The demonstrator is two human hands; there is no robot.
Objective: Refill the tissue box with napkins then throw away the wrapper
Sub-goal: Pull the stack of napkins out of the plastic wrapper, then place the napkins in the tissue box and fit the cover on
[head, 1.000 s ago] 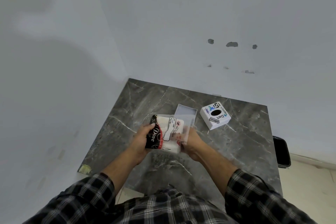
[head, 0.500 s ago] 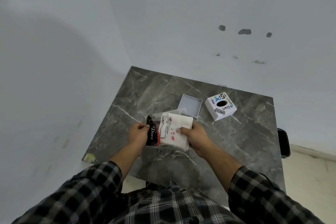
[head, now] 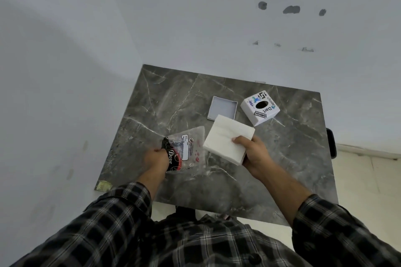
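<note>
The right hand (head: 255,154) pinches the napkin stack (head: 227,138) at its near corner, clear of the wrapper (head: 186,149) gripped in the left hand (head: 156,158). The open box base (head: 222,107) lies at twelve o'clock from the stack, nearer the right hand; its lid (head: 260,107) is at one o'clock.

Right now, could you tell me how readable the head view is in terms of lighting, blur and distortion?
Head view: soft, even light, no harsh glare on the marble table; wide-angle bending curves the table's edges; the napkin stack in the right hand is bright but keeps its folds; wrapper print in the left hand is partly legible.
</note>
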